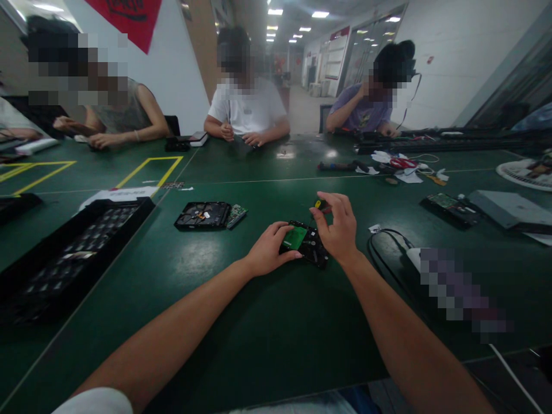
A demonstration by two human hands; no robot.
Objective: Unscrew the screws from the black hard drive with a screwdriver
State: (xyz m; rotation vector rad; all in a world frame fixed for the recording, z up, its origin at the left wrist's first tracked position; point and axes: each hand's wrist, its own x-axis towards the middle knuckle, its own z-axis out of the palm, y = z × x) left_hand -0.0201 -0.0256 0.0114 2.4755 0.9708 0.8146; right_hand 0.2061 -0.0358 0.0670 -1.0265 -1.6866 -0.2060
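A black hard drive (pixel 318 250) with a green circuit board (pixel 295 237) on it lies on the table in front of me. My left hand (pixel 268 250) grips its left side, fingers over the far edge and thumb along the near one. Pinched in the fingers of my right hand (pixel 340 229) is a small screwdriver with a yellow and black handle (pixel 319 204). Its thin shaft points down toward the drive's far right part; whether the tip touches a screw cannot be made out. Left of my hands sit another black hard drive (pixel 202 216) and a loose circuit board (pixel 237 215).
A long black tray (pixel 129 221) stands at left. On the right lie a power strip (pixel 414 254) with a black cable, another drive (pixel 451 210) and a grey metal box (pixel 511 210). Papers and wires (pixel 403 164) lie farther back. Three people sit across the green table (pixel 241 345).
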